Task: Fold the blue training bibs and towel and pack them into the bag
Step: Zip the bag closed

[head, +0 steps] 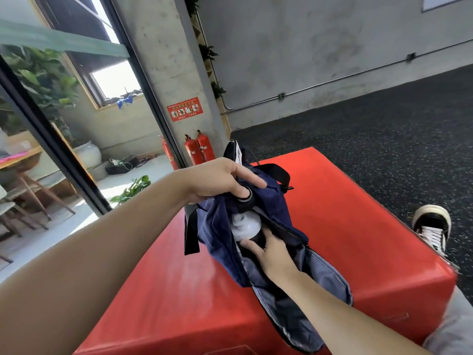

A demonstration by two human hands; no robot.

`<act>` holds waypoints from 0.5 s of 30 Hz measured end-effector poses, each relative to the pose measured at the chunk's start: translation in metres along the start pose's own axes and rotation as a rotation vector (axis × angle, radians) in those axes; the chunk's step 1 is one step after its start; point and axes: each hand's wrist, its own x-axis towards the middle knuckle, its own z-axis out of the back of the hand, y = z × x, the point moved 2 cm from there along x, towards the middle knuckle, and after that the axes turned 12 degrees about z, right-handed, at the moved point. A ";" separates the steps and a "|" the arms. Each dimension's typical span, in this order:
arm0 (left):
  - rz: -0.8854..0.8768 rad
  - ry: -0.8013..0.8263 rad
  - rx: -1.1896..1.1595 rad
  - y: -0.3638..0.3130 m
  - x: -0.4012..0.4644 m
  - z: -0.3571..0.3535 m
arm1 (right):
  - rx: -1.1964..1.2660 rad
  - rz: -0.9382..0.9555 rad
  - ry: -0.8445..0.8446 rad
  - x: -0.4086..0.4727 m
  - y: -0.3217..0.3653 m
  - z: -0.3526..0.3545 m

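on red padded box (332, 213), navy bag (268, 201) runs lengthwise away; left hand (220, 180) grips its rim, right hand (271, 249) curled inside.

The bag (276, 239) lies on the padded block (358, 213), its open mouth facing the person. The left hand (220, 180) grips the bag's far upper edge, fingers curled over the fabric. The right hand (271, 249) reaches inside the bag through the opening. Just beyond the right fingertips, inside the bag, sits a bundled cloth (245, 224), directly below the left fingers. A strap (192, 231) hangs below the left hand, left of the bundle. A shoe (432, 226) rests on the floor right of the block. Two fire extinguishers (199, 147) stand beyond the left hand, against the pillar (166, 60).
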 end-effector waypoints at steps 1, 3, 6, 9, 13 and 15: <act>-0.005 0.009 -0.056 -0.001 0.002 -0.001 | -0.012 0.004 0.002 0.003 0.001 0.001; -0.003 0.012 -0.095 -0.001 0.004 -0.002 | -0.063 0.027 -0.016 0.006 0.002 0.005; 0.028 0.059 -0.115 -0.002 0.006 -0.001 | -0.051 0.107 -0.106 0.009 0.009 0.012; 0.028 0.095 -0.165 -0.006 0.008 0.000 | 0.010 0.149 -0.121 0.008 0.013 0.010; -0.014 0.093 -0.146 -0.012 0.012 -0.011 | 0.048 0.041 -0.039 0.012 0.017 0.007; -0.019 0.060 -0.119 -0.010 0.014 -0.009 | 0.014 0.071 -0.080 0.015 0.017 0.011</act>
